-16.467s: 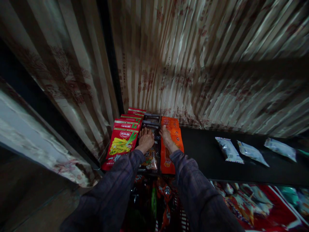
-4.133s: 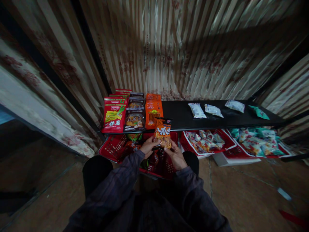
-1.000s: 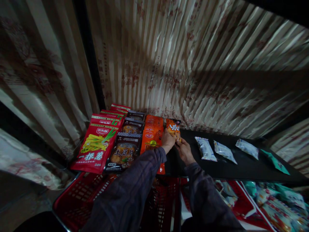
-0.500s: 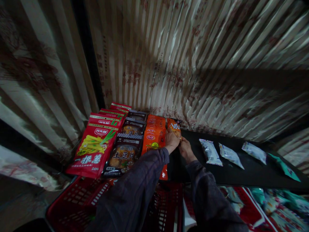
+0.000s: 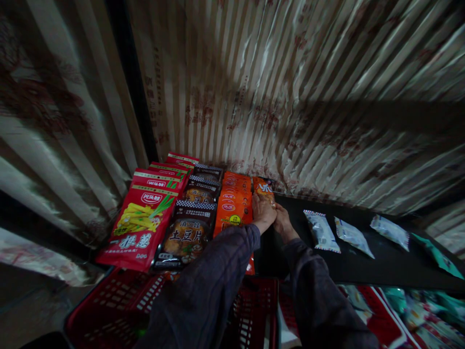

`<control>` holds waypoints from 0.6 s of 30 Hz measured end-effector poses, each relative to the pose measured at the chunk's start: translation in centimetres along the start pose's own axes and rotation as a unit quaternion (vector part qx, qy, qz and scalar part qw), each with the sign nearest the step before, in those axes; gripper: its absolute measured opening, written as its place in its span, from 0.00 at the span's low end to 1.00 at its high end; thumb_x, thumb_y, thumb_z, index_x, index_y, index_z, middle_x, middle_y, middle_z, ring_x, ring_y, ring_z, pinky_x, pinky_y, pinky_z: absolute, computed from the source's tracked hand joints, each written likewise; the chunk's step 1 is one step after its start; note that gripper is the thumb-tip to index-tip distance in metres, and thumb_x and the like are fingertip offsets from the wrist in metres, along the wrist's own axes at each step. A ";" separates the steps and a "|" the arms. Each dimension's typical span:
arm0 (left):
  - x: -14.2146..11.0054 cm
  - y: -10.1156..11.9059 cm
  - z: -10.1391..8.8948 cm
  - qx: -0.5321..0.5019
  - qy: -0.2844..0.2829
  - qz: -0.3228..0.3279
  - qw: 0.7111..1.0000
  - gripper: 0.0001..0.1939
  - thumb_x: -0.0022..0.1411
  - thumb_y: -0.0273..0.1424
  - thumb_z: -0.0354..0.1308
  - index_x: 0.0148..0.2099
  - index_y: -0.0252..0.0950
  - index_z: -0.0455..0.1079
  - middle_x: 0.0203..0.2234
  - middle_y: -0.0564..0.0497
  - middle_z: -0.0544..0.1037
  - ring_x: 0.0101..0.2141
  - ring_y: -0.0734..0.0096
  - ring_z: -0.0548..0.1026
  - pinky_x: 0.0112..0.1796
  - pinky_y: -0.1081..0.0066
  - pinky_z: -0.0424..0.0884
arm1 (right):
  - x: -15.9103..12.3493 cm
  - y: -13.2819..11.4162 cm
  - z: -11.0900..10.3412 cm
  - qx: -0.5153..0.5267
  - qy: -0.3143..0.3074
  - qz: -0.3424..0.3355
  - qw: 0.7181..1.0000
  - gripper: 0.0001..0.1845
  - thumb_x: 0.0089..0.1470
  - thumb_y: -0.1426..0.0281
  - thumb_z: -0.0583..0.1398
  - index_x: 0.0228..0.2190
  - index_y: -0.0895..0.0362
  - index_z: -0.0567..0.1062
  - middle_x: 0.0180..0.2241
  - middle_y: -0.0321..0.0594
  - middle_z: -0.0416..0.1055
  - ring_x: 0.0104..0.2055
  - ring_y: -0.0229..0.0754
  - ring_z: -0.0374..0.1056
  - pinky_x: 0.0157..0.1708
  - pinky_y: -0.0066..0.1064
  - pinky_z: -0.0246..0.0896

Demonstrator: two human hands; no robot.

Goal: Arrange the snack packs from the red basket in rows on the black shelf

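Together, two bare hands meet near the centre of the frame in the head camera's view, working over a small, glossy orange plastic bag of snacks with white lettering (image 5: 264,187) at the back of a long, flat black shelf (image 5: 348,265). The fingers of the left hand (image 5: 264,211) are closed on the bag's lower part; those of the right hand (image 5: 284,222) curl in at its lower right corner, their tips hidden, so whether they grip cannot be told.

The bag lies just to the right of a column of flat, bright orange packets (image 5: 228,207), its top near the pleated, striped sheeting (image 5: 225,77) behind. The hands appear to be steadying and aligning it; the position calls for a light touch and a release that clears the neighbouring column.

Farther left, dark packets with checkered top bands (image 5: 187,235) overlap in a column, beside large red pouches picturing yellow sticks (image 5: 141,218). Right of centre, three small white plastic packets (image 5: 322,233) lie spaced apart, with a slim teal packet (image 5: 438,254) at the right edge. Below, a red perforated plastic basket (image 5: 98,310) sits at lower left, partly covered by a dark checked sleeve (image 5: 203,286); a white-rimmed red basket (image 5: 385,310) of wrapped goods shows at lower right.
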State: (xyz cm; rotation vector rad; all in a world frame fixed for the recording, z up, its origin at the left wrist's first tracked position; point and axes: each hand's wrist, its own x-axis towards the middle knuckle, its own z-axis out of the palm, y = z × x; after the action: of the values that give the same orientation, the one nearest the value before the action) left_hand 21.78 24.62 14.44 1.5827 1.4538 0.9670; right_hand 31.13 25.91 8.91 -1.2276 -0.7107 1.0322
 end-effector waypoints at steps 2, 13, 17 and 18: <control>-0.1 0.0 0.0 0.006 -0.004 0.009 1.000 0.33 0.57 0.21 0.55 0.66 0.30 0.60 0.63 0.33 0.63 0.66 0.47 0.54 0.65 0.56 0.48 | 0.1 0.1 0.0 0.004 0.001 0.001 1.000 0.12 0.30 0.72 0.68 0.23 0.54 0.75 0.20 0.35 0.75 0.33 0.48 0.76 0.39 0.40 0.74; -1.0 0.3 -0.2 0.150 -0.004 0.039 0.988 0.28 0.64 0.21 0.45 0.66 0.32 0.60 0.62 0.38 0.67 0.66 0.55 0.56 0.65 0.58 0.52 | 1.0 1.1 -0.1 -0.030 -0.011 -0.024 0.999 0.19 0.28 0.65 0.68 0.27 0.56 0.72 0.22 0.34 0.73 0.29 0.43 0.73 0.32 0.33 0.70; -0.9 0.4 -0.4 0.173 -0.016 0.057 0.983 0.27 0.65 0.21 0.43 0.64 0.33 0.64 0.59 0.38 0.71 0.65 0.54 0.58 0.64 0.55 0.51 | 1.1 1.3 0.1 -0.045 -0.001 -0.023 0.999 0.20 0.29 0.64 0.66 0.29 0.55 0.72 0.24 0.34 0.75 0.29 0.41 0.71 0.32 0.32 0.69; -0.8 0.4 -0.4 0.178 -0.019 0.058 0.982 0.27 0.65 0.21 0.42 0.63 0.33 0.64 0.59 0.38 0.71 0.65 0.54 0.59 0.64 0.54 0.52 | 1.1 1.4 0.1 -0.052 -0.001 -0.026 0.998 0.20 0.29 0.64 0.66 0.29 0.55 0.72 0.25 0.34 0.74 0.29 0.41 0.71 0.32 0.32 0.69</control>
State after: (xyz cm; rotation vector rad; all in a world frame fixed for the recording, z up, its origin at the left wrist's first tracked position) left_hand 21.58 23.80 14.95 1.9504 1.5862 0.7651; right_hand 31.16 26.98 7.45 -1.2911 -0.8030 0.9630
